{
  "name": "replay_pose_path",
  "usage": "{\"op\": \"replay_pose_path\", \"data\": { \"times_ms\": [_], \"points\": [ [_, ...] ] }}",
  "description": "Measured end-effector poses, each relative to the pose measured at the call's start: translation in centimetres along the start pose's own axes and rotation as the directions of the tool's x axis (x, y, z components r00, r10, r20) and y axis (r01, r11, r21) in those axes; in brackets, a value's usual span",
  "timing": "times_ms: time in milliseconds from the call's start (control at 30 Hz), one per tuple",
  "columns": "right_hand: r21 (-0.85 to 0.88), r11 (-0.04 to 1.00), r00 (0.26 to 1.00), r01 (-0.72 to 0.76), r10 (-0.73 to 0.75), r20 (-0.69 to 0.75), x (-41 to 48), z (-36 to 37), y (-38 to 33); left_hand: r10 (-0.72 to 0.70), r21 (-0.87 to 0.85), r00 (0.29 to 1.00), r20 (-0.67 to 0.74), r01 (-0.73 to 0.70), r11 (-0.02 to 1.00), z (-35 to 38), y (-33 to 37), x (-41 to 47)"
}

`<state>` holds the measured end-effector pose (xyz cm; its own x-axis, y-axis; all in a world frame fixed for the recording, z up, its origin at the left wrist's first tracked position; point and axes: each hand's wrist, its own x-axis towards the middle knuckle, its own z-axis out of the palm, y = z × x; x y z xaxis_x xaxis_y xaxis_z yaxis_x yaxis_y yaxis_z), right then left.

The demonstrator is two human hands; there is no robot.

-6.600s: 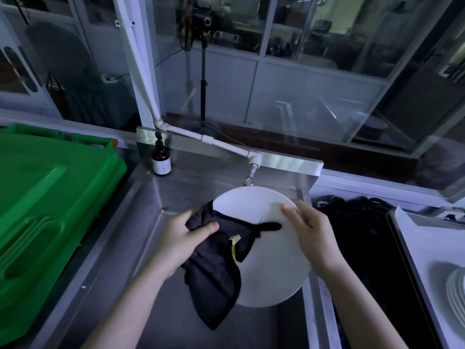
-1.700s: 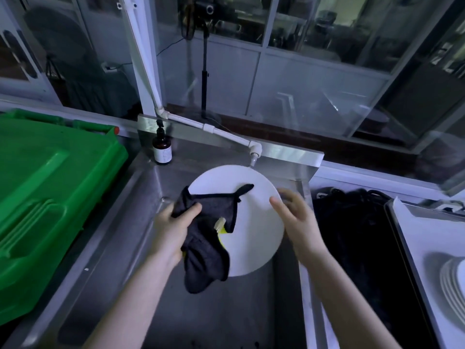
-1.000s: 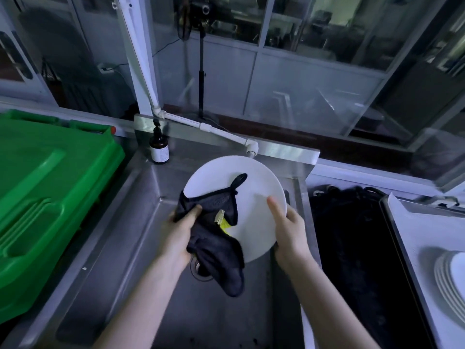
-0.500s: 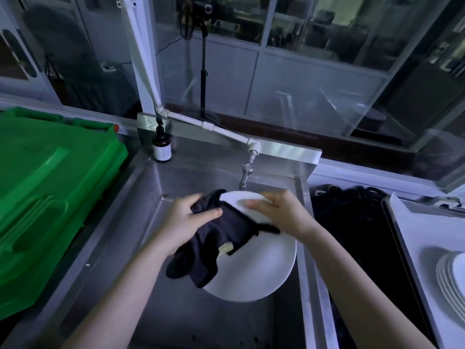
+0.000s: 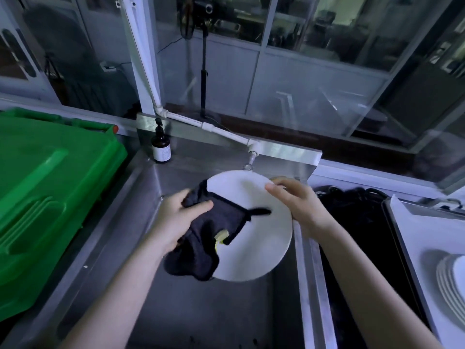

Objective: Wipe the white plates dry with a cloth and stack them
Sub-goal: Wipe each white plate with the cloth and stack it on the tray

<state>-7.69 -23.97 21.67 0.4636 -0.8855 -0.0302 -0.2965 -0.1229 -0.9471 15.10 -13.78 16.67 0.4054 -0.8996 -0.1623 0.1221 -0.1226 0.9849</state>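
1. Since half a second ago, the right hand [image 5: 299,207] has slid off the cloth [image 5: 201,238] to the plate's [image 5: 254,248] right rim. Its fingers curl over the far edge, thumb in front.
2. Left hand [image 5: 180,219] clutches the black cloth against the plate's face, thumb on top.
3. The plate hangs tilted over the sink [image 5: 201,311]; a stack [image 5: 450,280] sits to the right.
4. Beyond: tap [image 5: 251,157], bottle [image 5: 161,147].
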Motion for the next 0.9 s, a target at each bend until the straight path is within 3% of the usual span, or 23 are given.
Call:
{"op": "replay_pose_path", "data": {
  "times_ms": [100,200,267,333,433,500,600,733,833,900],
  "points": [
    [-0.341,0.935,0.974,0.1,-0.022,0.225,0.8,1.5,-1.0,0.164,0.306,0.95,0.264,-0.244,0.92,-0.1,1.4,0.6],
    [-0.347,0.925,0.972,0.155,-0.08,0.22,0.4,2.4,0.0,0.185,0.349,0.934,0.305,-0.291,0.891,-0.1,1.7,0.6],
    [-0.162,0.985,0.99,0.062,-0.041,0.132,0.0,2.2,0.4,0.133,0.246,0.976,0.175,-0.174,0.954,-0.3,0.9,0.4],
    [0.086,0.994,0.997,-0.069,0.072,-0.041,-0.4,2.2,0.9,0.056,0.033,0.998,-0.001,-0.056,0.998,0.0,-0.5,-0.1],
    [0.419,0.892,0.896,-0.171,0.317,-0.311,-1.1,4.3,2.2,-0.148,-0.37,0.981,-0.126,0.092,0.925,1.8,-1.9,-1.3],
    [0.531,0.823,0.83,-0.2,0.431,-0.355,-1.5,5.6,3.1,-0.214,-0.448,0.965,-0.15,0.127,0.885,2.4,-2.2,-1.4],
    [0.41,0.888,0.91,-0.206,0.328,-0.252,-1.5,4.7,2.9,-0.209,-0.416,0.97,-0.12,0.142,0.898,1.3,-1.8,-0.4],
    [0.07,0.997,0.996,-0.026,0.032,-0.082,0.4,0.8,0.2,-0.06,-0.077,0.998,-0.014,0.058,0.995,-0.9,-0.7,1.0],
    [-0.206,0.979,0.984,0.011,0.026,0.177,1.2,1.0,-1.0,0.044,0.136,0.974,0.221,-0.075,0.988,-0.8,0.7,1.3],
    [-0.175,0.985,0.978,-0.008,0.044,0.203,0.9,1.6,-1.1,0.067,0.168,0.956,0.284,-0.118,0.979,-0.6,1.0,1.0]
  ]
}}
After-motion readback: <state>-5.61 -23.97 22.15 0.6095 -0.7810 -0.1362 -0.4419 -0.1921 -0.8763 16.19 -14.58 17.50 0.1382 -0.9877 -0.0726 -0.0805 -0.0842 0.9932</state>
